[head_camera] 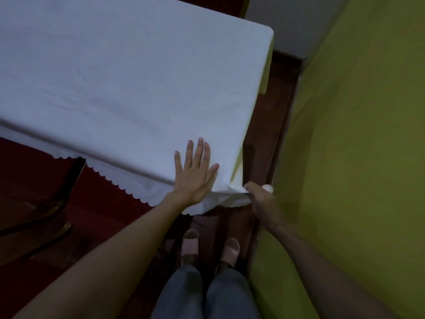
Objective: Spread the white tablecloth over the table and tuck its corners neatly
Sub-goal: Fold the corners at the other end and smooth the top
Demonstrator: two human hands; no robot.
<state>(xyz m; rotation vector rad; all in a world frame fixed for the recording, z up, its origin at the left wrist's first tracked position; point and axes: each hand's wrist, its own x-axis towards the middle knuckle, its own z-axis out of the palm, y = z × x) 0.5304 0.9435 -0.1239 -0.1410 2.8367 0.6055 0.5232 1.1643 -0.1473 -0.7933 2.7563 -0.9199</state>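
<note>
Green wall (358, 134) and dark red floor (271, 125) framing cloth (128, 84) already draped smooth over table, scalloped hem hanging. Left hand (195, 176) flat, fingers straight, pinning fabric near the corner, likely against slipping. Right hand (259, 199) pinching the corner fold below the edge, apparently for tucking.

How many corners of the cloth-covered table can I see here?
2. One corner is at the far right, near the green wall. The other lies near, where the left hand presses the tablecloth flat and the right hand pinches it. Others lie outside the view.
</note>
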